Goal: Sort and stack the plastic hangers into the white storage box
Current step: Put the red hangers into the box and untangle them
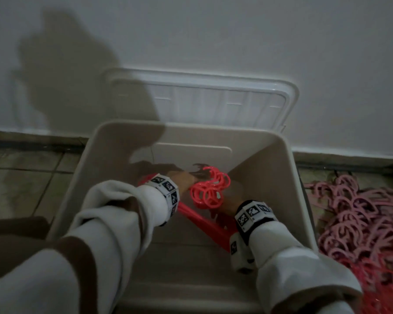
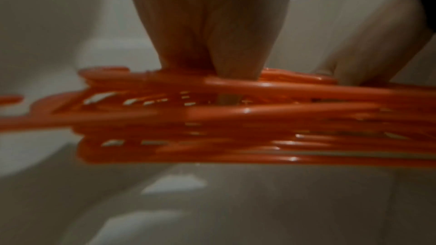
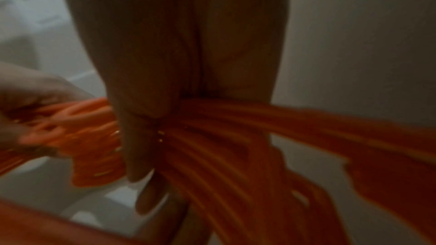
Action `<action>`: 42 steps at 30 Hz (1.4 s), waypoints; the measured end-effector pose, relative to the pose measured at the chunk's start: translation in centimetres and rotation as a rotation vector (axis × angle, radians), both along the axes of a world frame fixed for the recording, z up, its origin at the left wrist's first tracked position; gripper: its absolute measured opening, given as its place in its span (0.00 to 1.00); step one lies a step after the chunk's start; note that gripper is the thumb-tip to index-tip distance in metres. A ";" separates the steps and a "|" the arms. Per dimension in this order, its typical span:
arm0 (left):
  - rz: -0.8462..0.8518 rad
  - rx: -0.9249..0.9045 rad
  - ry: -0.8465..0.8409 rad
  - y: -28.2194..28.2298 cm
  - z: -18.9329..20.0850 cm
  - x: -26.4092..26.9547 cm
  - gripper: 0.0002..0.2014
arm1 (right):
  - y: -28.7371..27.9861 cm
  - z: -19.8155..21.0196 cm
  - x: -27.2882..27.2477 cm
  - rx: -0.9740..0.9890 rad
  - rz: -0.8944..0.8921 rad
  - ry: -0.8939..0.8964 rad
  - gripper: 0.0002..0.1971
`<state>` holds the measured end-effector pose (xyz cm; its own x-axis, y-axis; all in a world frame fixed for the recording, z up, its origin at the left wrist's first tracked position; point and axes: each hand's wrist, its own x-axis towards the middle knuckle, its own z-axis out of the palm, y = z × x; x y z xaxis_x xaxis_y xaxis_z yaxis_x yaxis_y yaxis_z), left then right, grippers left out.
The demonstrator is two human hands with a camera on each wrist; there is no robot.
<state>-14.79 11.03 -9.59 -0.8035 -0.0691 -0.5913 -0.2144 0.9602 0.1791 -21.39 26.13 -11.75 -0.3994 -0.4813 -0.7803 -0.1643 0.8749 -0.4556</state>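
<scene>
A stack of several red plastic hangers (image 1: 208,191) hangs inside the white storage box (image 1: 302,200), hooks bunched at the far end. Both hands reach down into the box. My left hand (image 1: 183,177) grips the bundle (image 2: 235,118) from above on the left, fingers curled into it. My right hand (image 1: 228,201) grips the same bundle (image 3: 224,146) on the right, fingers wrapped through the bars. The box floor shows pale below the hangers in both wrist views.
The box lid (image 1: 200,98) leans against the white wall behind the box. A heap of pink hangers (image 1: 359,218) lies on the tiled floor right of the box, with red ones (image 1: 381,288) nearer me. Tiled floor (image 1: 25,177) lies left.
</scene>
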 end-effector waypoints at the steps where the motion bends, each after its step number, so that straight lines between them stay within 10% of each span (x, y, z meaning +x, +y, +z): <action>1: -0.001 -0.008 0.008 0.4 -1.7 -0.4 0.15 | 0.1 -0.6 -0.1 0.012 0.000 -0.009 0.12; 4: 0.038 0.039 0.069 2.0 -5.8 -1.5 0.16 | 1.3 -2.2 -0.7 0.075 0.030 0.019 0.05; 7: 0.013 -0.078 0.059 3.9 -8.4 -2.8 0.14 | 2.7 -3.7 -1.0 0.162 0.120 0.217 0.33; 12: -0.027 -0.164 0.114 5.6 -10.7 -6.1 0.16 | 3.0 -4.4 -0.6 0.371 0.058 0.192 0.39; 18: 0.011 -0.166 0.235 6.2 -11.5 -7.5 0.17 | 2.0 -2.7 -2.0 0.276 -0.129 0.247 0.16; 28: 0.027 -0.127 0.276 5.6 -11.5 -7.7 0.18 | 1.9 -2.2 -1.9 0.249 -0.449 0.226 0.16; 42: 0.272 0.233 0.365 4.8 -2.8 -6.1 0.20 | 2.5 6.8 -2.4 0.073 -0.298 0.408 0.16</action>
<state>-20.91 15.84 -12.41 -0.9318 -0.2038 -0.3004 -0.3344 0.8038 0.4920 -23.79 28.58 -4.91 -0.7901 -0.2502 -0.5596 -0.0548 0.9381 -0.3420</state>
